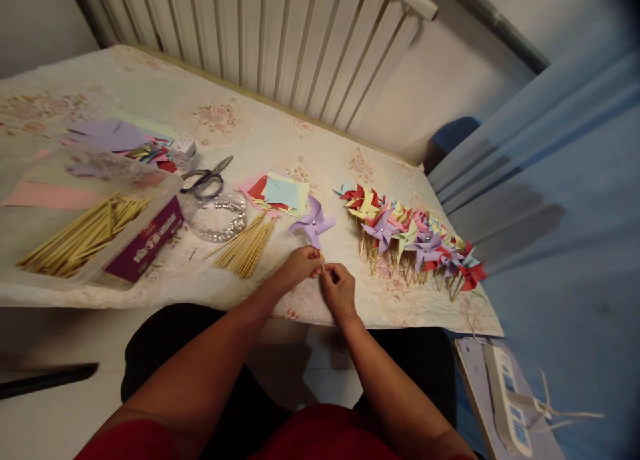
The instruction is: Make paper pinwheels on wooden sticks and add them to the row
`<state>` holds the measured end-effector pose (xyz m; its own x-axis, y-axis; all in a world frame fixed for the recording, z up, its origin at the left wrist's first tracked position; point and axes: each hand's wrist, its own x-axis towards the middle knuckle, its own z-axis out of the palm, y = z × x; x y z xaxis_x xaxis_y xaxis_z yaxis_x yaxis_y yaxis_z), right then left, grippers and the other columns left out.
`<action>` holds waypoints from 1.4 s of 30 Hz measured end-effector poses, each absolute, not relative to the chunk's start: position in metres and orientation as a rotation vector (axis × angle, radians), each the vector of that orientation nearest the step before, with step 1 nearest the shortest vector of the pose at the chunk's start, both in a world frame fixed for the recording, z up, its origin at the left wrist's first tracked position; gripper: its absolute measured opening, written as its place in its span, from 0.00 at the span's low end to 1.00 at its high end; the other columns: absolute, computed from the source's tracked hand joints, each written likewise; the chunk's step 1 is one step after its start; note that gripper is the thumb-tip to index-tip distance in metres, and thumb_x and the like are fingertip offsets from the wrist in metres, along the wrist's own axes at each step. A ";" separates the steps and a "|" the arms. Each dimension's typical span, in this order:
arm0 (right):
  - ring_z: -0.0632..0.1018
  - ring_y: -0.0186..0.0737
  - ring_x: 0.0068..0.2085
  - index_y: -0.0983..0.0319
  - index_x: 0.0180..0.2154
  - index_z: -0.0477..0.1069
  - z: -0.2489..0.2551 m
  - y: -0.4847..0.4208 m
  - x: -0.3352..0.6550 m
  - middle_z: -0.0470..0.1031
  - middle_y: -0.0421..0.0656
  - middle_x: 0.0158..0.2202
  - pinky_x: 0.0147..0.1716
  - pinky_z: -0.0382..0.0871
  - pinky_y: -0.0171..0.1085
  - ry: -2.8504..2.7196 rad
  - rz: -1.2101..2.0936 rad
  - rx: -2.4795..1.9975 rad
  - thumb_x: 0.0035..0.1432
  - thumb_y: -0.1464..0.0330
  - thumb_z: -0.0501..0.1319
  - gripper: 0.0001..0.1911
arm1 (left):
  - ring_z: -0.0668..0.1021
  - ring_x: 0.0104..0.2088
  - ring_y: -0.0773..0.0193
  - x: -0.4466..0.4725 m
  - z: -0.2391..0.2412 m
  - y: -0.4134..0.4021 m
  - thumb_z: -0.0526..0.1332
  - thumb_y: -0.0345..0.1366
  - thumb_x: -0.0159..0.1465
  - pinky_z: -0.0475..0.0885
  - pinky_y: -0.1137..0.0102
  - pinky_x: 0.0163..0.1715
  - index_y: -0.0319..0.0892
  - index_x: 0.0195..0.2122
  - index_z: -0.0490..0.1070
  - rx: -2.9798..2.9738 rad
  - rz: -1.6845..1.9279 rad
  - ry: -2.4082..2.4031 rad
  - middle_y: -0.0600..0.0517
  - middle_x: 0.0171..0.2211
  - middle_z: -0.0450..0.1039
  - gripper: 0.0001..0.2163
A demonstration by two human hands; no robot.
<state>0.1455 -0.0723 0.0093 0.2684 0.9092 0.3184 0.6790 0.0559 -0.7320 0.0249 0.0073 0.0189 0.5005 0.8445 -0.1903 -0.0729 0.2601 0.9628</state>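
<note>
A purple paper pinwheel (314, 224) on a thin wooden stick stands up between my hands, near the front edge of the table. My left hand (303, 263) pinches the stick just below the paper blades. Lower on the same stick, my right hand (339, 288) closes with thumb and fingers. Left of my hands lies a fanned bundle of wooden sticks (247, 247). Behind the pinwheel is a stack of coloured paper squares (283, 192). To the right, many finished pinwheels (410, 237) in red, yellow, purple and blue lie in a row.
A clear plastic box (165, 187) with more wooden sticks (90, 240) fills the table's left side. Scissors (207, 179) lie beside a round clear dish of silvery beads (220, 220). A power strip (506, 400) rests on a low surface at right, near a blue curtain (565, 200).
</note>
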 end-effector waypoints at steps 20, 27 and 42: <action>0.69 0.34 0.28 0.61 0.32 0.75 0.011 -0.073 0.145 0.72 0.38 0.27 0.30 0.62 0.33 -1.522 0.383 -1.675 0.57 0.69 0.58 0.07 | 0.68 0.19 0.72 0.018 0.027 0.009 0.63 0.35 0.55 0.63 0.75 0.22 0.40 0.25 0.65 1.056 0.834 0.801 0.56 0.19 0.66 0.08; 0.70 0.34 0.28 0.60 0.32 0.75 0.010 -0.074 0.145 0.72 0.38 0.27 0.30 0.62 0.34 -1.542 0.367 -1.675 0.57 0.70 0.58 0.07 | 0.69 0.19 0.72 0.017 0.027 0.008 0.62 0.36 0.55 0.63 0.75 0.22 0.39 0.25 0.65 1.041 0.845 0.781 0.56 0.19 0.66 0.07; 0.70 0.35 0.28 0.61 0.31 0.76 0.010 -0.074 0.144 0.73 0.39 0.26 0.30 0.62 0.34 -1.523 0.398 -1.690 0.58 0.66 0.60 0.08 | 0.67 0.18 0.72 0.018 0.026 0.008 0.61 0.31 0.52 0.60 0.75 0.20 0.40 0.25 0.65 1.131 0.776 0.806 0.57 0.19 0.66 0.04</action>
<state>0.1435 -0.0743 0.0097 0.2227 0.9349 0.2765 0.6797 0.0544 -0.7314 0.0176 0.0080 0.0255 0.4959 0.8548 -0.1526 -0.1200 0.2416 0.9629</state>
